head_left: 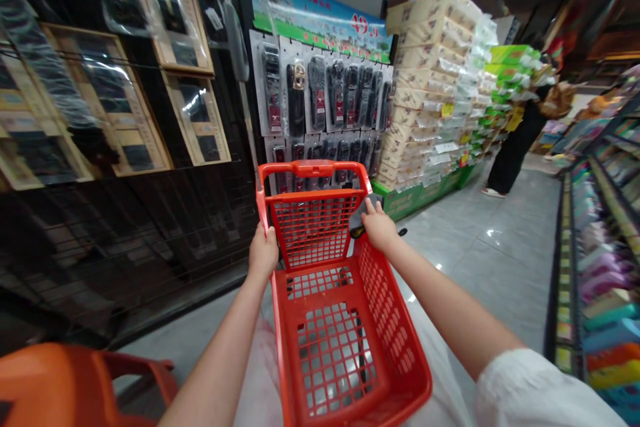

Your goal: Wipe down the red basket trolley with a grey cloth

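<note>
In front of me is a red plastic rolling shopping basket (345, 320), with a raised handle at its far end and nothing in its grid-bottomed bin. My left hand (263, 252) is closed around the left side of its rim, thumb on top. On the opposite side, my right hand (379, 223) is closed on a flat grey and black item (359, 219), against the basket's right upper edge. The item's kind cannot be made out, since my fingers cover part of it.
Packaged belts (337, 93) hang on a rack beyond the basket, and boxed goods (195, 113) hang at left. Stacked tissue packs (425, 87) stand farther right. An orange stool (55, 387) is at lower left. A person (517, 133) stands in the aisle beside the right shelves (607, 280).
</note>
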Demonstrator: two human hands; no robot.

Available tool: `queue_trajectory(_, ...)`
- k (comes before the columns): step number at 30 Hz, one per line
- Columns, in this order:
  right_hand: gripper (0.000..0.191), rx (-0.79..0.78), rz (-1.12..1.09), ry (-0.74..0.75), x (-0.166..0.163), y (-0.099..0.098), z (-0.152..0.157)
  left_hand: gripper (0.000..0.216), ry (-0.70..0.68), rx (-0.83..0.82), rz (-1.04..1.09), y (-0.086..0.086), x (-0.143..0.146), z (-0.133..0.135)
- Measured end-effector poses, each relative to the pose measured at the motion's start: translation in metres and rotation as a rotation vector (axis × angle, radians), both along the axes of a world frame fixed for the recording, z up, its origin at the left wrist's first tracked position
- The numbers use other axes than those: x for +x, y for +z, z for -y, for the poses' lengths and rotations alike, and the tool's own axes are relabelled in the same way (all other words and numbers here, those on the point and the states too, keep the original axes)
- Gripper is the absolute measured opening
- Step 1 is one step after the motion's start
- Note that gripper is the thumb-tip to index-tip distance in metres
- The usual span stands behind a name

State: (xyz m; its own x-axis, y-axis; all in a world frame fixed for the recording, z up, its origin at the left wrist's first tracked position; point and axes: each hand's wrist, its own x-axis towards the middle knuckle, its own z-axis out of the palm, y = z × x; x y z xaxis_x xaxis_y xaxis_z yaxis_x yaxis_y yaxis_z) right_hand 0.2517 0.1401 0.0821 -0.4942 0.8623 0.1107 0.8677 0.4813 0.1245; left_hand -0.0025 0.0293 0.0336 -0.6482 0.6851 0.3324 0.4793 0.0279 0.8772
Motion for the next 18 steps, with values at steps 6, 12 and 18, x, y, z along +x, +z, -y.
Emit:
queue_trajectory(6,0.052,0.046,-0.016,0.017,0.013,-0.022,0.022,0.045,-0.057,0.032,-0.014,-0.005,-0.007,-0.003)
queue_trajectory(12,0.063,0.066,-0.254,-0.024,-0.006,0.003,-0.059,0.046,-0.078,0.043,0.007,-0.008,-0.011,-0.002)
queue_trajectory(18,0.057,0.01,-0.603,-0.101,-0.031,0.024,-0.125,0.049,-0.077,0.036,0.031,-0.013,-0.015,0.002)
